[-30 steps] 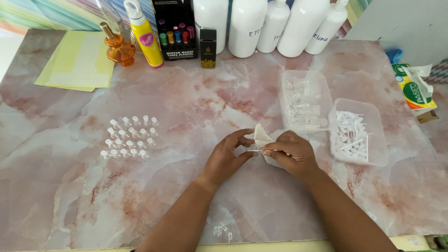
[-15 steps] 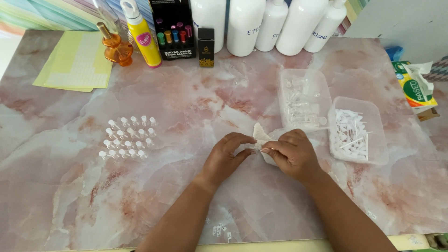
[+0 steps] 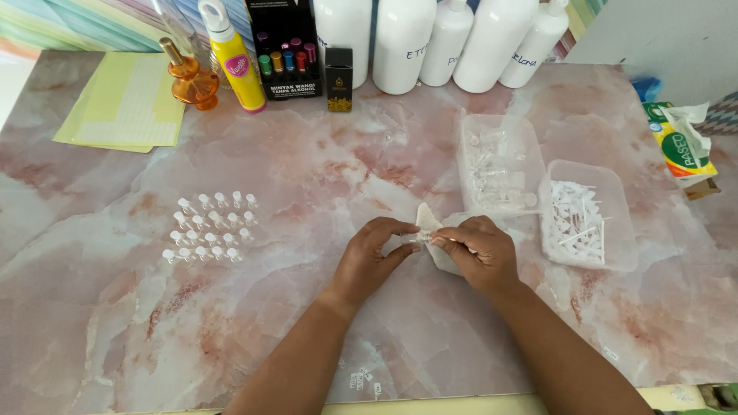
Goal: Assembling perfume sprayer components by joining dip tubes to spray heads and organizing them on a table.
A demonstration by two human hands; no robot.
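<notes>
Between the two hands, mid-table: a small clear plastic vial [image 3: 415, 239], lying crosswise, long axis running left to right. Left hand [image 3: 373, 257] pinches its left end with thumb and fingertips closed round it. Right hand [image 3: 480, 253] is curled shut, fingertips meeting the vial's right end, with a crumpled white tissue [image 3: 429, 221] bunched under it (what sits inside the palm is hidden). Both hands equally near.

Left of left hand, well apart: rows of small clear capped vials [image 3: 209, 227] on the pink marble-patterned table [image 3: 115, 323]. Right of right hand: a clear plastic tub of white dip-tube parts [image 3: 588, 219]; beyond, a clear tub of empty vials [image 3: 498, 165].
</notes>
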